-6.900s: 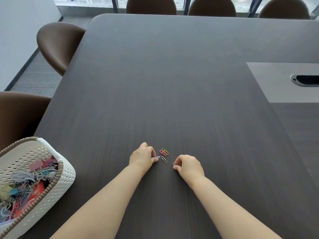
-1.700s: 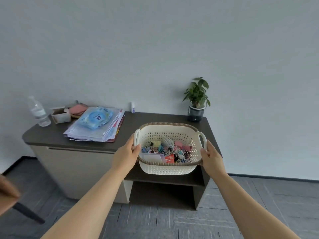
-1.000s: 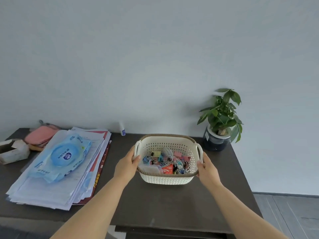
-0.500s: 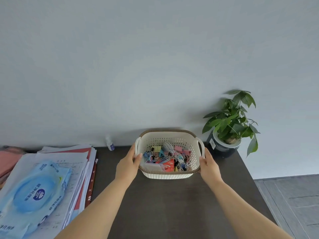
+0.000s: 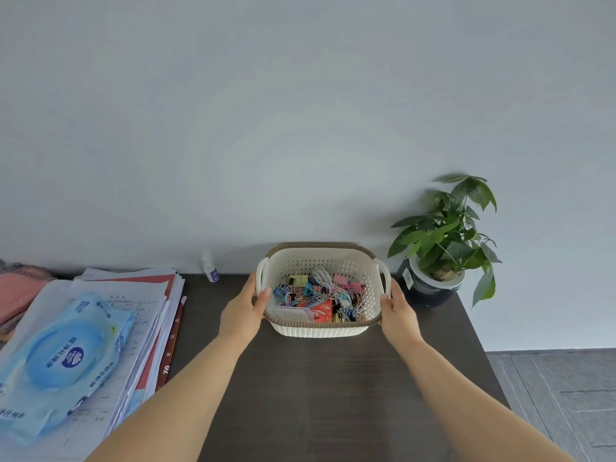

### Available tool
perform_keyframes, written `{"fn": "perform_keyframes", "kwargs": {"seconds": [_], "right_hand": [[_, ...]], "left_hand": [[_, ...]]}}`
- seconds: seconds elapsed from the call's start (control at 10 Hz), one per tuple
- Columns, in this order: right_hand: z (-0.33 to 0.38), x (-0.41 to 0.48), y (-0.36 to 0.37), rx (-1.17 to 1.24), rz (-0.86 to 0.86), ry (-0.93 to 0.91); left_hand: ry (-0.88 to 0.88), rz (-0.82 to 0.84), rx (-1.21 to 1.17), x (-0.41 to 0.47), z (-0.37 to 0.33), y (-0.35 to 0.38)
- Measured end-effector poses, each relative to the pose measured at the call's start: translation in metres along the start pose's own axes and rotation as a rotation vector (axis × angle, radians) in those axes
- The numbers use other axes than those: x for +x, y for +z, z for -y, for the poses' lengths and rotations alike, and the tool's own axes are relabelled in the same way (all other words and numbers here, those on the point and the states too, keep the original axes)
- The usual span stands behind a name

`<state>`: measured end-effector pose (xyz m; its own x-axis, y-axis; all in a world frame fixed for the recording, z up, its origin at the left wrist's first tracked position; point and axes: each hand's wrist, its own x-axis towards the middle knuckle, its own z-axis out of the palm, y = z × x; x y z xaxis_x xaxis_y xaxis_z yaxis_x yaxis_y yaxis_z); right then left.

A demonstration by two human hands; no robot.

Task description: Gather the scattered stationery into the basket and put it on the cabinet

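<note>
A dark brown wood-grain cabinet top (image 5: 333, 395) fills the lower middle of the view, set against a plain pale grey wall (image 5: 300, 111), with grey floor tiles (image 5: 560, 395) showing at the lower right. On the left side of the cabinet lies a thick stack of white and red papers (image 5: 150, 315), and on top of it rests a light blue soft pack of wet wipes (image 5: 66, 358). At the far right corner stands a green leafy plant in a dark round pot (image 5: 443, 241). Between the papers and the plant, towards the far edge near the wall, sits the cream perforated plastic basket with a brown woven rim (image 5: 320, 330), resting on the cabinet top. It holds a jumble of coloured binder clips, paper clips and other small stationery (image 5: 320, 298). The left hand (image 5: 245, 311) grips the basket's left side, thumb hooked over the rim, and the right hand (image 5: 398, 311) grips the right side below the handle in the same way. Far left of the basket, by the wall, stands a small white bottle with a blue label (image 5: 210, 266).
</note>
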<state>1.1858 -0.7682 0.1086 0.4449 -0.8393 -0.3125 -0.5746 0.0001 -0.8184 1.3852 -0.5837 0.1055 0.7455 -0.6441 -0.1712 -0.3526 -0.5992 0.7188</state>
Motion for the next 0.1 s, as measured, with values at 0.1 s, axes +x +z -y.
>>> {"fn": "perform_keyframes", "kwargs": {"seconds": [0.1], "right_hand": [[0.0096,-0.0011,-0.0099,-0.124,0.101,0.003]], "left_hand": [[-0.047,0.088,-0.066,0.0018,-0.0081,-0.0135]]}}
